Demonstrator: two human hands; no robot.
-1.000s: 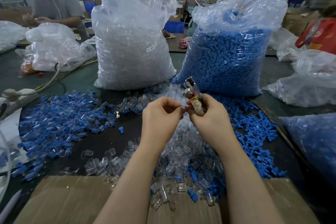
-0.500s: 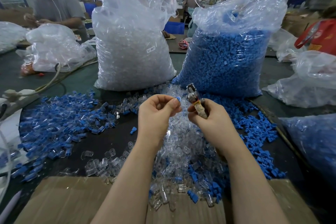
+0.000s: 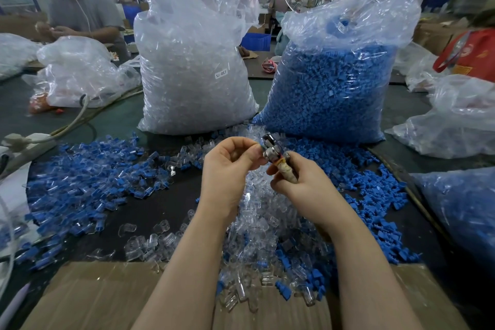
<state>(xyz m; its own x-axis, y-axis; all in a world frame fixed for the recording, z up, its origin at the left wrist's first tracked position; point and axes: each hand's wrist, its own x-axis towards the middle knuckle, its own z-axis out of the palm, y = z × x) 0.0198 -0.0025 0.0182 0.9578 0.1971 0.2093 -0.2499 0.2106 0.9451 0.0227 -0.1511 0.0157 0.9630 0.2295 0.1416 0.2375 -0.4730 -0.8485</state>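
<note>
- The right hand (image 3: 302, 185) has its grip closed round the handle of a small metal-headed hand tool with a tape-wrapped handle (image 3: 272, 149), head pointing up and away.
- The left hand (image 3: 227, 169) keeps a narrow grip, with thumb and forefinger pinched against that metal head. Whatever small part sits in the pinch is hidden from where I stand.
- I'd judge the tool stiff and a little weighty for its size, and the polished head likely slippery. The wrapped handle is the sensible place to hold it.
- The tool sits between both hands, lifted off the dark tabletop (image 3: 166, 203), right above the heap of clear plastic caps (image 3: 257, 222).
- Those caps and the scattered blue plastic pieces (image 3: 80, 182) look light, hard and quick to skitter. They are best pinched by their sides.
</note>
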